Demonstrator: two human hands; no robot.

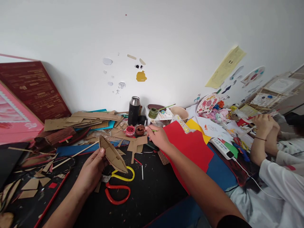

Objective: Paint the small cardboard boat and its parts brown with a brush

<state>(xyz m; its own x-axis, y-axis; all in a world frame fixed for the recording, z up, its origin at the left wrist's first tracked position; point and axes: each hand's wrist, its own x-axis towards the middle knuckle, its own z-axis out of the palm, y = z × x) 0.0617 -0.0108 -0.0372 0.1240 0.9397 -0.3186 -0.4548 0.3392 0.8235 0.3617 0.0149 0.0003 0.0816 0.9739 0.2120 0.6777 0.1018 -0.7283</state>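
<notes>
My left hand [95,164] grips a small boat-shaped cardboard piece [113,155], tilted with its hollow side partly facing me. In my right hand [156,136] is a thin green-handled paintbrush [154,130], its tip hidden at the jar of brown paint [140,129]. A jar of red paint [130,130] stands just left of the brown one. Below the left hand lie scissors [118,187] with one yellow and one red handle loop. Flat cardboard cutouts [136,145] rest between the two hands.
A black flask [134,111] stands behind the jars. A green jar [153,113] has a brush laid across it. Red sheets [190,152] lie right, near a white power strip [222,148]. Cardboard scraps [30,184] cover the left side. Another person's arms [260,136] rest at far right.
</notes>
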